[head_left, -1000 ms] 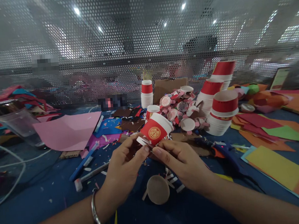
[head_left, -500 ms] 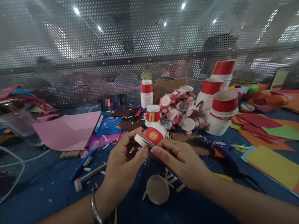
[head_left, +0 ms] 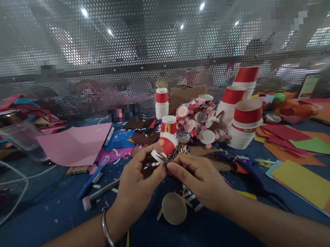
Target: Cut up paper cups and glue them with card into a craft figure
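Note:
A small red and white paper cup is held tilted on its side above the blue table, its base toward me. My left hand pinches the cup's base with thumb and fingers closed. My right hand is closed too, its fingertips meeting the left hand's at the cup's bottom edge; whether something small sits between them I cannot make out. Below the hands a brown cardboard disc lies on the table among white paper strips.
Stacks of red and white cups stand at right beside a heap of cut cup bottoms. Coloured paper sheets lie far right, a pink sheet left, a blue pen nearby. A perforated metal screen rises behind.
The cup has been turned and lowered between my hands, its gold emblem rotating to the side. Both hands stay together at its base.

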Demonstrator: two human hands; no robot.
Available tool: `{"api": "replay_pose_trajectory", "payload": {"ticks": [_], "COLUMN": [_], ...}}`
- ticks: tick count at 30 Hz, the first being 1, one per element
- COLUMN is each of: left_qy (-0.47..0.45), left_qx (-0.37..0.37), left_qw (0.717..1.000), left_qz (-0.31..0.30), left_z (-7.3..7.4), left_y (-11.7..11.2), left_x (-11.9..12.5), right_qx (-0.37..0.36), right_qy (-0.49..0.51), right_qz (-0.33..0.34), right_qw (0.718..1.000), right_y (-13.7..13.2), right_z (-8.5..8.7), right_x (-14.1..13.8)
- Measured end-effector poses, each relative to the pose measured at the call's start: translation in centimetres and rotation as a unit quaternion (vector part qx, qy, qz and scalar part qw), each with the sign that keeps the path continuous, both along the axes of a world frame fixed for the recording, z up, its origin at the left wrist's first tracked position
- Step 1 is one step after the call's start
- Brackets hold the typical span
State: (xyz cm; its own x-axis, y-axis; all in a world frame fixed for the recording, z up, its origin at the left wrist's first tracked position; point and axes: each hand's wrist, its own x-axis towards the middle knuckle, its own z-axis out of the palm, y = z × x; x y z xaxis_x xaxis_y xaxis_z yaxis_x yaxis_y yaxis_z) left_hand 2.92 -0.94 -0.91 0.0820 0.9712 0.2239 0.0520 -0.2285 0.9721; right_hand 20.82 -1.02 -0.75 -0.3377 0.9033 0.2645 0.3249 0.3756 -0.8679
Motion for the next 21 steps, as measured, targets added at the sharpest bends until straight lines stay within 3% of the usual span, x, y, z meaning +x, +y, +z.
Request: {"api": "replay_pose_trajectory", "payload": {"ticks": [21], "left_qy": [0.011], "left_qx": [0.006], "left_qw": [1.0], "left_qz": [-0.017], "left_z": [0.06], "left_y": [-0.1], "left_x": [0.04], "right_qx": [0.038], "right_qy": [-0.009], "right_qz": [-0.037], "right_qw": [0.999], "right_y": [0.31], "right_z": [-0.62], "right_x": [0.27]}}
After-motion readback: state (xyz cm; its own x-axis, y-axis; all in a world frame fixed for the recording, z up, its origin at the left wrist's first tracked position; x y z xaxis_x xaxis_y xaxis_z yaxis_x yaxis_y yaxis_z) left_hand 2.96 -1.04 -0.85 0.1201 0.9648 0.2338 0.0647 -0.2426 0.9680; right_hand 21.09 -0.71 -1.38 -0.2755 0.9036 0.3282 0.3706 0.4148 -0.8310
